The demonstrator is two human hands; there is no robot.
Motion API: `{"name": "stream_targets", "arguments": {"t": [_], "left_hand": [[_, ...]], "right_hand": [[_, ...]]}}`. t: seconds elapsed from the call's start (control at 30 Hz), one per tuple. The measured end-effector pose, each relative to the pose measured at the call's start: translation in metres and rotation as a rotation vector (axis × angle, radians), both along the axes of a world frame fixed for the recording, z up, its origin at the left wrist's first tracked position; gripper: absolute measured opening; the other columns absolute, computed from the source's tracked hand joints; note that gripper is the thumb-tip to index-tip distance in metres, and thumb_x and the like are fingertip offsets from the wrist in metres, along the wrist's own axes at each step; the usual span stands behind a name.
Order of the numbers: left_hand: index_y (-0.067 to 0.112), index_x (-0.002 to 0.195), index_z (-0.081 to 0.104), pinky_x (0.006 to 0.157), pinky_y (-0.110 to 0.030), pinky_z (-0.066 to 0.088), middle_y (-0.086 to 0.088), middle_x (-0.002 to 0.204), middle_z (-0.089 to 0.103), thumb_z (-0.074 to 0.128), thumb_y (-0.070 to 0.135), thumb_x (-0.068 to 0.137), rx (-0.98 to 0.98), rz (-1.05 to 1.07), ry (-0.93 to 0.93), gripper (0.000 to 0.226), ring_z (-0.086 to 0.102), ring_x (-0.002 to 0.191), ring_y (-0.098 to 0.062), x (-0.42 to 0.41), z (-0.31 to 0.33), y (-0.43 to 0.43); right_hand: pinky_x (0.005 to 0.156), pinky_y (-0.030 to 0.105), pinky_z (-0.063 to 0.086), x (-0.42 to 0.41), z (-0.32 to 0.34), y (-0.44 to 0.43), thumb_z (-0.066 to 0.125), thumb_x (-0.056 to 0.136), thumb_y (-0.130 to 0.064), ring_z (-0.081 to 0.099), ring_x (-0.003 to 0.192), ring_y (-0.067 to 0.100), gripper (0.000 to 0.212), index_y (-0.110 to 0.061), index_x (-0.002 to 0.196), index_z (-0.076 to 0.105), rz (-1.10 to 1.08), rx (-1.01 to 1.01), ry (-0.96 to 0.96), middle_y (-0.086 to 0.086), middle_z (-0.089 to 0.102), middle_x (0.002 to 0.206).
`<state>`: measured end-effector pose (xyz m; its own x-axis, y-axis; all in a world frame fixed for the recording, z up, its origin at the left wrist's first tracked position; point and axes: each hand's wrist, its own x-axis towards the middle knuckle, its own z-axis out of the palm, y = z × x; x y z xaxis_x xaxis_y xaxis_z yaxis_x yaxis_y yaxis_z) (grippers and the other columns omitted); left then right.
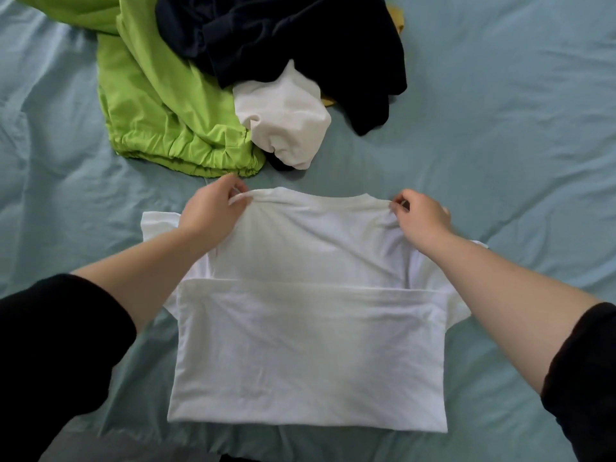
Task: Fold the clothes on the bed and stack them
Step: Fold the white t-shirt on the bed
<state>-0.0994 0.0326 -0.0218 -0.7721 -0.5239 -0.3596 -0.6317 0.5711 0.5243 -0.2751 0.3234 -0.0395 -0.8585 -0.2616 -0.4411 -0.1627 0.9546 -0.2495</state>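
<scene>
**Inspector:** State of the grip?

**Onlooker:** The left hand [213, 208] pinches the far edge of the white T-shirt [310, 345] at one shoulder, just beside the collar. The right hand [421, 221] pinches the other shoulder the same way. Both grips are closed on cloth.

**Inspector:** Where does the shirt lie from them?

**Onlooker:** Towards the person, flat on the bed [516, 128]. Its hem half is already doubled up over the chest, and that edge runs left to right across the middle. A short sleeve sticks out on either side.

**Inspector:** Long axis?

**Onlooker:** Crosswise, parallel to the line between the two hands. Neither hand is nearer, since each holds its own corner.

**Inspector:** Judgement?

**Onlooker:** The next fold likely brings the collar edge straight back towards the person, over the doubled part. The hands must travel evenly or the edge skews.

**Inspector:** Beyond?

**Onlooker:** There is an unfolded heap further up the bed: a green garment [160, 105], a dark garment [300, 38] and a white garment [283, 118], all touching. No stack is in view.
</scene>
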Motion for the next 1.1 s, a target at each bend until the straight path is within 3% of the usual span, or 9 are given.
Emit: {"name": "stream_targets", "arguments": {"t": [0.13, 0.23, 0.3, 0.4, 0.6, 0.73, 0.87, 0.97, 1.1], "left_hand": [[0.019, 0.11, 0.059, 0.081, -0.038, 0.043, -0.004, 0.11, 0.059, 0.056, 0.017, 0.091, -0.173, -0.112, -0.007, 0.019, 0.053, 0.099, -0.027, -0.013, -0.006, 0.002], [0.018, 0.124, 0.055, 0.096, -0.043, 0.036, -0.008, 0.127, 0.051, 0.061, 0.022, 0.09, -0.344, -0.238, 0.107, 0.035, 0.046, 0.116, -0.032, 0.003, -0.007, 0.029], [0.02, 0.123, 0.056, 0.093, -0.041, 0.038, -0.005, 0.123, 0.054, 0.062, 0.037, 0.089, -0.26, -0.49, 0.117, 0.038, 0.049, 0.113, -0.03, 0.025, -0.009, 0.052], [0.028, 0.118, 0.054, 0.089, -0.032, 0.038, 0.007, 0.116, 0.057, 0.055, 0.059, 0.087, -0.102, -0.726, -0.095, 0.043, 0.052, 0.108, -0.02, 0.06, -0.018, 0.068], [0.026, 0.102, 0.058, 0.087, -0.03, 0.034, 0.007, 0.103, 0.057, 0.048, 0.064, 0.088, -0.184, -0.716, -0.216, 0.042, 0.05, 0.103, -0.019, 0.078, -0.028, 0.049], [0.026, 0.092, 0.06, 0.087, -0.028, 0.036, 0.008, 0.094, 0.056, 0.038, 0.065, 0.092, -0.206, -0.815, -0.243, 0.044, 0.05, 0.098, -0.016, 0.084, -0.022, 0.033], [0.027, 0.084, 0.041, 0.074, -0.034, 0.043, 0.006, 0.073, 0.051, 0.03, 0.058, 0.096, -0.169, -0.828, -0.348, 0.036, 0.05, 0.075, -0.02, 0.09, -0.015, 0.01], [0.028, 0.084, 0.033, 0.065, -0.035, 0.046, 0.008, 0.068, 0.053, 0.028, 0.055, 0.097, -0.159, -0.777, -0.366, 0.03, 0.053, 0.066, -0.022, 0.095, -0.013, -0.001], [0.028, 0.086, 0.037, 0.057, -0.033, 0.041, 0.012, 0.061, 0.046, 0.026, 0.056, 0.096, -0.223, -0.694, -0.201, 0.031, 0.048, 0.06, -0.022, 0.091, -0.007, -0.006]], "right_hand": [[0.091, 0.037, 0.031, 0.007, 0.0, -0.004, 0.047, 0.095, -0.02, 0.052, 0.109, 0.031, 0.018, -0.019, 0.106, 0.062, 0.001, 0.026, 0.124, 0.009, 0.062, 0.113], [0.095, 0.04, 0.031, 0.044, 0.008, -0.012, 0.055, 0.089, -0.015, 0.051, 0.11, 0.033, 0.023, -0.015, 0.111, 0.063, 0.048, -0.148, 0.303, 0.011, 0.058, 0.115], [0.084, 0.041, 0.039, 0.078, 0.011, -0.011, 0.059, 0.089, -0.019, 0.057, 0.094, 0.034, 0.011, -0.013, 0.095, 0.066, 0.216, -0.268, 0.266, 0.01, 0.064, 0.098], [0.073, 0.038, 0.039, 0.119, 0.008, 0.01, 0.056, 0.093, -0.036, 0.057, 0.078, 0.028, 0.028, -0.016, 0.073, 0.058, 0.438, -0.173, 0.04, 0.002, 0.063, 0.075], [0.075, 0.033, 0.036, 0.106, 0.003, 0.04, 0.045, 0.089, -0.064, 0.055, 0.084, 0.021, 0.046, -0.025, 0.066, 0.05, 0.543, 0.043, -0.118, -0.004, 0.059, 0.073], [0.057, 0.034, 0.027, 0.087, 0.008, 0.047, 0.049, 0.089, -0.062, 0.047, 0.066, 0.022, 0.054, -0.02, 0.058, 0.035, 0.62, 0.061, -0.287, -0.004, 0.044, 0.059], [0.058, 0.035, 0.032, 0.075, 0.017, 0.062, 0.051, 0.091, -0.056, 0.047, 0.066, 0.019, 0.048, -0.02, 0.063, 0.037, 0.641, 0.146, -0.428, -0.005, 0.046, 0.063], [0.058, 0.034, 0.034, 0.081, 0.018, 0.082, 0.046, 0.094, -0.053, 0.052, 0.071, 0.021, 0.04, -0.023, 0.069, 0.039, 0.544, 0.143, -0.349, -0.007, 0.049, 0.066], [0.054, 0.034, 0.032, 0.083, 0.02, 0.088, 0.039, 0.095, -0.057, 0.056, 0.068, 0.027, 0.035, -0.025, 0.08, 0.039, 0.458, 0.127, -0.106, -0.002, 0.054, 0.066]]}}
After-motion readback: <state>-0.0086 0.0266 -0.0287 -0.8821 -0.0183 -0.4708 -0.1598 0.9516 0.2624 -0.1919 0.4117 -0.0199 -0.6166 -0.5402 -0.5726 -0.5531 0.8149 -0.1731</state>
